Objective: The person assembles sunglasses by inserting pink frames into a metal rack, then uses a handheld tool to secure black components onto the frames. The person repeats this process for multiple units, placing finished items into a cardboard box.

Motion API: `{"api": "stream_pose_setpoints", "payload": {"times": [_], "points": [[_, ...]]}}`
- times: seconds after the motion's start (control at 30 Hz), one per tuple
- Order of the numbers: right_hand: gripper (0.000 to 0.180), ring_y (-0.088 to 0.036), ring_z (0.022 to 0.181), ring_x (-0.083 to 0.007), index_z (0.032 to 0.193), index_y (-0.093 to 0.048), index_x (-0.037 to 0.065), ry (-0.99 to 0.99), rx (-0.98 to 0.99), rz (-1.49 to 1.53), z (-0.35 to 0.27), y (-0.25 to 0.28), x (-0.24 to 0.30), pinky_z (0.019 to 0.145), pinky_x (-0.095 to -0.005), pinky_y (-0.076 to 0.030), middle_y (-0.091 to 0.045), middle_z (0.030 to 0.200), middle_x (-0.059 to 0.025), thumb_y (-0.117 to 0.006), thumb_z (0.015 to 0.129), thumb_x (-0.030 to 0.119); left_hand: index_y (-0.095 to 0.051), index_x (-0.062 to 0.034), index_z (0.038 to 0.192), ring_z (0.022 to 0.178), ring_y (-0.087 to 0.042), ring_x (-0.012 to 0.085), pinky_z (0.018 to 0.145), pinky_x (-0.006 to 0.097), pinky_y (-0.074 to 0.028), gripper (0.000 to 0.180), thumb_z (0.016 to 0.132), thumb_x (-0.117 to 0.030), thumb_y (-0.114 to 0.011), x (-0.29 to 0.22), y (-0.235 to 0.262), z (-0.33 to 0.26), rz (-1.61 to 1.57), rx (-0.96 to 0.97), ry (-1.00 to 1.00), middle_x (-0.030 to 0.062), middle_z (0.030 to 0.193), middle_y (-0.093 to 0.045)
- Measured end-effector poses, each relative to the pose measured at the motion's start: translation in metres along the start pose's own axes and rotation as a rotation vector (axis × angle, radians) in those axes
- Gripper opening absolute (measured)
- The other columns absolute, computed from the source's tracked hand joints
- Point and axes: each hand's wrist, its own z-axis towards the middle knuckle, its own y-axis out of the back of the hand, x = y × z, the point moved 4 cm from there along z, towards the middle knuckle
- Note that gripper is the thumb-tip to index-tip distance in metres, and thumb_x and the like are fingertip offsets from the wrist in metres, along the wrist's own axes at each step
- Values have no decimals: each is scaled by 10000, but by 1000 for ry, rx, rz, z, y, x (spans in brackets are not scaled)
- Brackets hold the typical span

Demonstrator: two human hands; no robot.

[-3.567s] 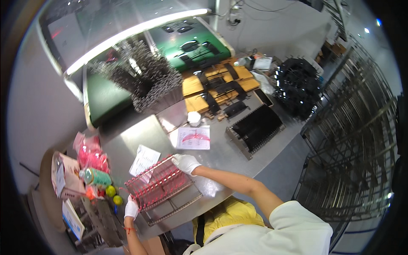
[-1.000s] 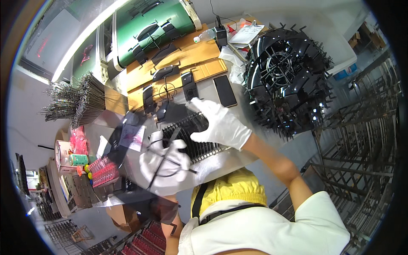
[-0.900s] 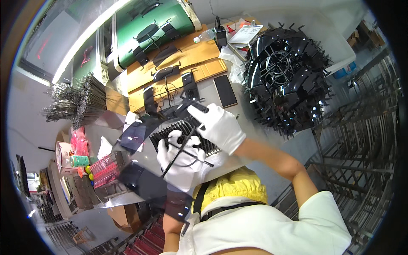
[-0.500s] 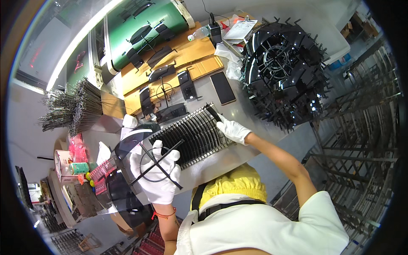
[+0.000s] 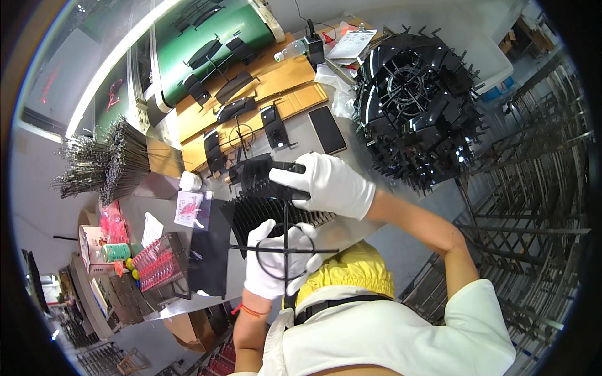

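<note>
Seen from above a grey workbench (image 5: 401, 207), the white-gloved left hand (image 5: 276, 260) is clamped on a black wire ring with crossed spokes (image 5: 283, 249), near the body. The white-gloved right hand (image 5: 329, 185) grips a flat black plastic blade (image 5: 263, 174), just beyond. Best keep the ring level while fitting the blade.

Black slotted rack (image 5: 276, 216) partly behind hands

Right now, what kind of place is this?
Probably a factory workbench. Gloved hands, left hand and right hand, handle a black wire frame; black parts lie in rows, and a loaded rack stands nearby.
</note>
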Motion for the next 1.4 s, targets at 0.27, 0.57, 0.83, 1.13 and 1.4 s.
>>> {"api": "stream_pose_setpoints", "payload": {"times": [0.27, 0.57, 0.83, 1.13, 1.4], "points": [[279, -639, 594, -347, 1186, -538, 92, -400, -30, 217, -61, -72, -80, 522, -417, -533, -589, 1082, -281, -486, 933, 199, -470, -6, 1266, 1002, -578, 235, 718, 304, -533, 491, 945, -374, -524, -34, 5, -22, 9, 88, -836, 107, 1111, -575], [144, -633, 619, -412, 906, -473, -37, -348, 404, -24, -88, -116, -68, 588, -488, -546, -517, 1153, -418, -398, 910, 85, -366, -54, 1294, 1122, -535, 355, 918, 480, -516, 532, 858, -158, -653, -55, 4, -40, 1844, -665, -2110, 183, 1299, -471], [336, -637, 785, -500, 1072, -523, -45, -494, 591, 82, -87, -113, -70, 815, -546, -512, -488, 1268, -383, -329, 930, 190, -403, -27, 1275, 1136, -516, 359, 968, 468, -463, 572, 799, -171, -685, -39, 46, -26, 2240, -390, -1929, 187, 1289, -477], [620, -669, 891, -354, 1345, -440, -1, -570, 263, 189, -38, -32, -39, 783, -430, -537, -606, 1164, -268, -557, 927, 442, -445, 4, 1254, 1152, -494, 363, 1024, 455, -403, 619, 733, -185, -722, -41, 63, -17, 2252, -336, -1980, 193, 1277, -483], [559, -578, 701, -289, 1295, -583, 187, 29, -99, -470, -32, -21, 21, 643, -409, -506, -555, 796, -127, -723, 772, 322, -629, -40, 872, 1158, -472, 377, 971, 477, -414, 287, 600, -21, -720, -46, -20, 16, 2238, -133, -1367, 138, 1127, -570]]}}
